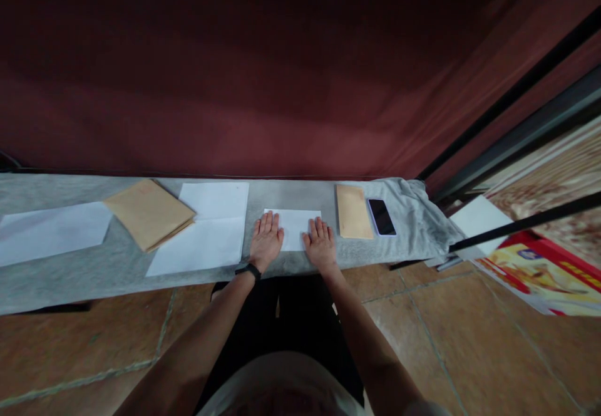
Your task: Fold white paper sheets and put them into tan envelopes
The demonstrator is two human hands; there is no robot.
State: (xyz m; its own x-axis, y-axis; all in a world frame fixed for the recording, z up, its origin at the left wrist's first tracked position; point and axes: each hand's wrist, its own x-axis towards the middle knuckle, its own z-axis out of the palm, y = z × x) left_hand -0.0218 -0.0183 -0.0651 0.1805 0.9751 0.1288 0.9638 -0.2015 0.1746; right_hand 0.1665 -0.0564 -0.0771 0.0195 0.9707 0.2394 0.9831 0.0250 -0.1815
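A small white sheet of paper (293,228) lies on the grey cloth-covered table directly in front of me. My left hand (266,238) rests flat on its left end, fingers stretched out. On the right end lies my right hand (321,244), also flat with spread fingers. Neither hand grips anything. Left of my left hand are larger creased white sheets (206,234), partly under a stack of brown envelopes (148,212). To the right of my right hand sits another brown envelope (354,212), with a phone (382,217) beside it.
Another white sheet (51,231) lies at the table's far left. A dark red curtain (282,109) hangs behind the grey cloth (291,192). Black metal bars (521,225) cross the right side, near a red and yellow box (547,272) beyond the table's end.
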